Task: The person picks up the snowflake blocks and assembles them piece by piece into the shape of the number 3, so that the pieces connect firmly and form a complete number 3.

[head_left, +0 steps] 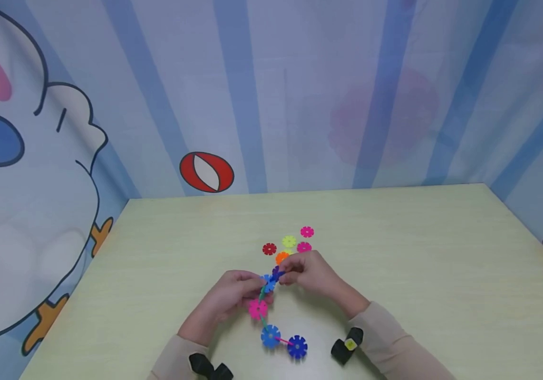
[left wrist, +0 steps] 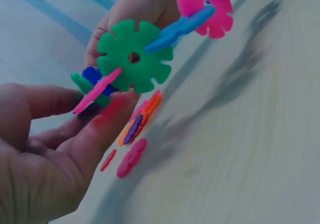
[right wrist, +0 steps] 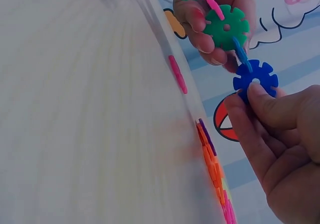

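Note:
A chain of slotted plastic flower discs hangs between both hands. Its dark blue disc (right wrist: 265, 74) is pinched between thumb and fingers of the right hand (head_left: 311, 274). That disc joins edgewise to a light blue disc (head_left: 269, 286), and a green disc (right wrist: 227, 28) follows. The left hand (head_left: 232, 293) holds the chain near this end, thumb and fingertips pinching a pink disc (left wrist: 97, 91) seen edge-on in the left wrist view. Below the left hand, the chain runs through another pink disc (head_left: 258, 309) and a blue disc (head_left: 270, 336) to a dark blue end disc (head_left: 297, 347).
Loose discs lie on the pale table (head_left: 419, 253) beyond the hands: a red one (head_left: 269, 248), a yellow one (head_left: 289, 241), an orange one (head_left: 281, 257) and two pink ones (head_left: 307, 231). A striped blue backdrop (head_left: 300, 105) stands behind the table.

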`<act>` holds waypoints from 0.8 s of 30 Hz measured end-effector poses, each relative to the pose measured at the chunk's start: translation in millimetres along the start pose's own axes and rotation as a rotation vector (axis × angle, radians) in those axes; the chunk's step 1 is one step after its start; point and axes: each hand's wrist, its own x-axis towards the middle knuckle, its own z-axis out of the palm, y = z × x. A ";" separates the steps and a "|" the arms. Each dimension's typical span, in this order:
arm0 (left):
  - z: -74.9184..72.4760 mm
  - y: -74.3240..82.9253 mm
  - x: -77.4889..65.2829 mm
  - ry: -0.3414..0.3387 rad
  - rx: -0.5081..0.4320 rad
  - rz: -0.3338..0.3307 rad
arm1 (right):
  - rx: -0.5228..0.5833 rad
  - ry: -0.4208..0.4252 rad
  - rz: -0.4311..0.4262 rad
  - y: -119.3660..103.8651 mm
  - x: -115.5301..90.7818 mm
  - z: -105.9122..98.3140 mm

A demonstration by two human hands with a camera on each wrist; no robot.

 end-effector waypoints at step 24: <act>-27.6 -0.4 -1.0 -0.033 0.066 0.035 | -0.019 -0.077 0.038 -11.0 20.1 21.4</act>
